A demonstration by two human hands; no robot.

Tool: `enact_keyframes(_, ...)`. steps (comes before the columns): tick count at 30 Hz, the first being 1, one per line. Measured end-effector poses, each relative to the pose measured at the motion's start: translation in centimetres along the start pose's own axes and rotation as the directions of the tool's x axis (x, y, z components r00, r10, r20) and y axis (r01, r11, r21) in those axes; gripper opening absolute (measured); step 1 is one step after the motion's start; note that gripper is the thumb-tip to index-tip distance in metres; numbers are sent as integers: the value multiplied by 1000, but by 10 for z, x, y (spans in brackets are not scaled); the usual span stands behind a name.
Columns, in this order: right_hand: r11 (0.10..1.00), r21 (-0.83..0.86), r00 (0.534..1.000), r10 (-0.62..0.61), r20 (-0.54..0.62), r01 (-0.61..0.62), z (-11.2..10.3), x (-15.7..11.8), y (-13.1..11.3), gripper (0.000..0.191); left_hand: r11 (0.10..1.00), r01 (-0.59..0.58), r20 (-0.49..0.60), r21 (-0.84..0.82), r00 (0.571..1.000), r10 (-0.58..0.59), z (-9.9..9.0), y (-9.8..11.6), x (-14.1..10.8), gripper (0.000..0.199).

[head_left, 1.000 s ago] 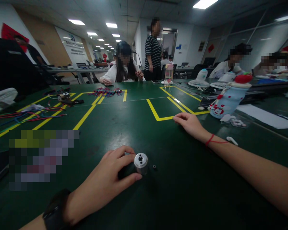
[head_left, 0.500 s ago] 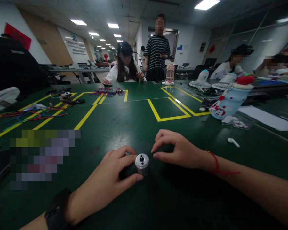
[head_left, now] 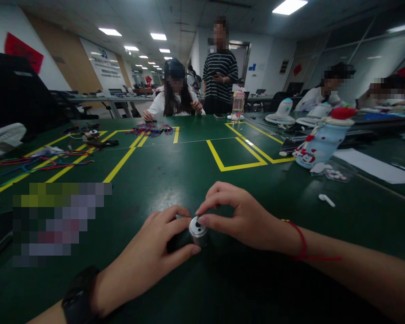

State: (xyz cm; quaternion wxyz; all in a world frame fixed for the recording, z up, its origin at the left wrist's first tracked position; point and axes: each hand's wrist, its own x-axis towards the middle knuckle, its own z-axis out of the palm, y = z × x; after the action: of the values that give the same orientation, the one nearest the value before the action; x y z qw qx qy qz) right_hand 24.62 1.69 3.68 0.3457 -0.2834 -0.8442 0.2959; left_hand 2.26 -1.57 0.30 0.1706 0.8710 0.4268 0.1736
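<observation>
A small silver metal cylinder, which looks like a small electric motor [head_left: 199, 236], stands upright on the green table, dark holes in its top face. My left hand [head_left: 155, 243] is closed around its left side, thumb at the front and fingers behind. My right hand [head_left: 238, 213] is over the top face from the right, with thumb and index finger pinched together at its far edge. Something tiny and dark shows at those fingertips, too small to name.
Yellow tape [head_left: 245, 167] marks areas on the table [head_left: 168, 279]. Loose wires [head_left: 50, 162] lie left, and a wire bundle [head_left: 151, 129] lies before a seated person. At right are a blue bottle [head_left: 320, 144], a white earbud [head_left: 326, 200] and paper [head_left: 367, 166]. Another person stands behind.
My right hand has moved left, bringing its pinched fingertips from beside the motor onto its top. My left hand and the motor have stayed in place.
</observation>
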Motion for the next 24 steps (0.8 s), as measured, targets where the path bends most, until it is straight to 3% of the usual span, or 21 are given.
enact_keyframes(5, 1000, -14, 997, 0, 79, 1, -6, -7, -2, 17, 1000, 3, 4, -1, 1000, -3, 6, 4, 4, 23)
enact_keyframes(9, 997, 19, 997, 71, -39, -70, -22, -7, 6, 20, 1000, 9, 9, -1, 1000, -9, 3, 13, 5, 21)
enact_keyframes(11, 984, 55, 971, 174, -165, -167, -33, -6, 20, 21, 1000, 9, 17, -4, 1000, -9, 1, 17, 4, 20)
enact_keyframes(13, 950, 131, 911, 309, -275, -283, -43, -5, 40, 21, 1000, 8, 23, -9, 1000, -8, -2, 21, 2, 19)
enact_keyframes(15, 904, 209, 840, 425, -337, -373, -50, -4, 58, 24, 1000, 11, 25, -11, 1000, -11, -5, 22, -1, 19)
enact_keyframes(17, 883, 248, 805, 467, -366, -400, -52, -3, 72, 30, 1000, 13, 22, -9, 1000, -13, -8, 22, -4, 20)
enact_keyframes(24, 877, 270, 811, 473, -346, -396, -44, -2, 75, 34, 1000, -1, 19, -6, 1000, 1, -11, 20, -6, 20)
